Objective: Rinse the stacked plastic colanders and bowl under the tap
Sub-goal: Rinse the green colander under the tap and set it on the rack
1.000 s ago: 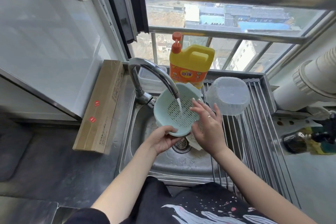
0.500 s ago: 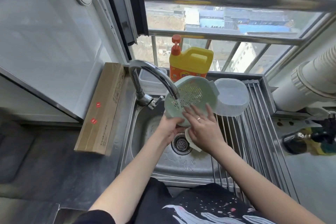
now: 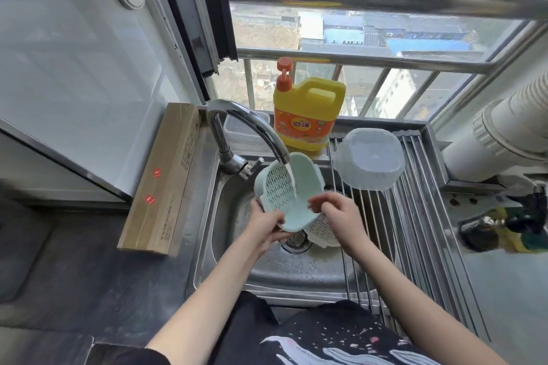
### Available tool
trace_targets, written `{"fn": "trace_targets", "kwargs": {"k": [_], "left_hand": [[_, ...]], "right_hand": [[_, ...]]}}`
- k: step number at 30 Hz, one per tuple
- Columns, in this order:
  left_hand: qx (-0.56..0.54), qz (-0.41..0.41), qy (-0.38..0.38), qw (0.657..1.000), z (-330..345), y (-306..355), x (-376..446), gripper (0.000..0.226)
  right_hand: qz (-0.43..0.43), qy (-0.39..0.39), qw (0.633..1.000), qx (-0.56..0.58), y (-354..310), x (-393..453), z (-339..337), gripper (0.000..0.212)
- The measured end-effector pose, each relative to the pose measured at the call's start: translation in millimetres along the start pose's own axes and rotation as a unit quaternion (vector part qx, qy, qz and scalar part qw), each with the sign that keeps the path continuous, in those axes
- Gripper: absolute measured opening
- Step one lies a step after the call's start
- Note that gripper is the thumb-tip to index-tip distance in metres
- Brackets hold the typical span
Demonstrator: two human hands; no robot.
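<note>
The green colander (image 3: 286, 187) is being gripped at its rim by both the left hand (image 3: 264, 227) and right hand (image 3: 341, 213), fingers clamped, under the tap (image 3: 255, 130); water is being deflected, so splashing beyond the sink (image 3: 207, 216) is being risked.

Single head cam, looks fwd and down, close over sink (image 3: 207, 249)

Green colander (image 3: 289, 191) tilted under tap (image 3: 252, 130); clear bowl (image 3: 370, 158) inverted.

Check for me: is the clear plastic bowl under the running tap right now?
No, the clear plastic bowl lies upside down on the drying rack.
</note>
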State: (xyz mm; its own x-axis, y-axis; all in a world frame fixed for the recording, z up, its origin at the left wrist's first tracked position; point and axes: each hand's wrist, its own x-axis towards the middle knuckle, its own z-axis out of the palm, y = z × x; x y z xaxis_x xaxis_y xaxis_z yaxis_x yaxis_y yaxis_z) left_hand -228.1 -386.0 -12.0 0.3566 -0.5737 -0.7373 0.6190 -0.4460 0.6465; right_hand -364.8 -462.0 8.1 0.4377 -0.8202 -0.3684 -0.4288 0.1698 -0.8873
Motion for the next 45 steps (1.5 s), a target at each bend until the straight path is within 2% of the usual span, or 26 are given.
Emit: {"fn": "trace_targets", "kwargs": {"k": [2,3,6,7,8,10,11,12,13,15,16,17,18,19,21,22,24,27,29,31,33,36,38,41,43,45], "left_hand": [[0.191,0.098,0.055,0.975,-14.6,-5.1,-5.1,0.072],[0.308,0.164,0.080,0.934,-22.2,-9.5,-7.5,0.076],[0.576,0.311,0.114,0.747,-41.7,-29.7,-12.2,0.084],[0.614,0.351,0.117,0.697,-48.0,-36.8,-12.9,0.090],[0.630,0.385,0.110,0.665,-54.1,-41.5,-16.6,0.096],[0.646,0.415,0.067,0.637,-68.7,-48.0,-23.0,0.103],[0.647,0.415,0.032,0.638,-75.0,-49.3,-26.0,0.103],[0.632,0.410,-0.004,0.657,-81.9,-50.2,-27.7,0.103],[0.596,0.384,-0.036,0.704,-86.2,-48.3,-31.0,0.103],[0.434,0.249,-0.070,0.863,-89.8,-37.7,-36.2,0.099],[0.314,0.170,-0.049,0.933,-88.4,-29.9,-37.8,0.086],[0.196,0.103,-0.018,0.975,-86.8,-22.2,-37.8,0.065],[0.123,0.044,0.012,0.991,-85.2,-15.2,-37.4,0.043],[0.107,-0.002,0.022,0.994,-84.2,-9.2,-35.8,0.038],[0.169,-0.045,-0.023,0.984,-80.7,-3.5,-32.7,0.058],[0.187,-0.048,-0.054,0.980,-76.5,-1.2,-32.5,0.060],[0.159,-0.019,-0.083,0.984,-67.3,2.6,-34.7,0.048],[0.028,0.044,-0.079,0.995,-65.5,-7.6,-32.9,0.036],[-0.034,0.044,-0.067,0.996,-73.0,-18.4,-32.3,0.048],[-0.003,0.010,-0.057,0.998,-80.9,-29.9,-30.5,0.068],[0.069,-0.008,-0.066,0.995,-83.2,-35.4,-34.7,0.061],[0.128,-0.028,-0.084,0.988,-72.3,-37.9,-43.7,0.018],[0.152,-0.035,-0.129,0.979,-52.1,-35.5,-47.6,0.023],[0.248,-0.022,-0.170,0.953,-4.8,-35.4,-40.9,0.028],[0.314,0.016,-0.174,0.933,32.4,-39.5,-31.5,0.046],[0.356,0.057,-0.164,0.918,65.7,-45.2,-21.9,0.052]], "right_hand": [[0.119,-0.028,0.983,0.139,-4.8,1.2,-2.5,0.027],[0.180,-0.071,0.960,0.203,-8.3,0.2,-1.6,0.030],[0.311,-0.104,0.879,0.347,-9.8,0.3,9.9,0.050],[0.351,-0.086,0.857,0.368,-8.4,0.0,16.1,0.051],[0.392,-0.066,0.840,0.370,-3.9,-0.4,23.8,0.049],[0.454,-0.037,0.813,0.361,8.9,-3.1,38.8,0.045],[0.476,-0.021,0.806,0.351,18.6,-4.3,44.3,0.045],[0.487,-0.012,0.804,0.341,28.7,-5.6,47.7,0.043],[0.490,-0.014,0.806,0.331,36.0,-8.0,48.9,0.042],[0.478,-0.021,0.825,0.301,44.6,-12.3,43.7,0.042],[0.468,-0.033,0.834,0.290,44.8,-13.5,38.9,0.043],[0.459,-0.049,0.839,0.289,44.6,-14.5,34.7,0.042],[0.445,-0.063,0.843,0.296,42.6,-14.9,31.4,0.040],[0.429,-0.071,0.853,0.290,40.2,-14.3,29.3,0.035],[0.386,-0.088,0.876,0.277,36.4,-9.0,27.3,0.026],[0.360,-0.095,0.885,0.279,32.5,-7.3,26.1,0.024],[0.309,-0.090,0.898,0.301,31.0,-3.5,21.1,0.034],[0.257,-0.108,0.922,0.269,35.4,-7.9,9.7,0.060],[0.247,-0.161,0.935,0.196,38.7,-14.5,6.5,0.070],[0.245,-0.182,0.938,0.162,41.4,-20.0,4.9,0.068],[0.232,-0.164,0.949,0.137,45.3,-21.0,-1.6,0.069],[0.192,-0.137,0.959,0.156,45.0,-21.1,-23.4,0.061],[0.155,-0.111,0.969,0.157,43.9,-19.3,-42.1,0.059],[0.109,0.006,0.988,0.107,48.8,-9.0,-74.4,0.066],[0.089,0.095,0.990,0.049,55.2,-4.2,-94.0,0.067],[0.079,0.131,0.988,0.018,66.6,1.6,-108.6,0.063]]}}
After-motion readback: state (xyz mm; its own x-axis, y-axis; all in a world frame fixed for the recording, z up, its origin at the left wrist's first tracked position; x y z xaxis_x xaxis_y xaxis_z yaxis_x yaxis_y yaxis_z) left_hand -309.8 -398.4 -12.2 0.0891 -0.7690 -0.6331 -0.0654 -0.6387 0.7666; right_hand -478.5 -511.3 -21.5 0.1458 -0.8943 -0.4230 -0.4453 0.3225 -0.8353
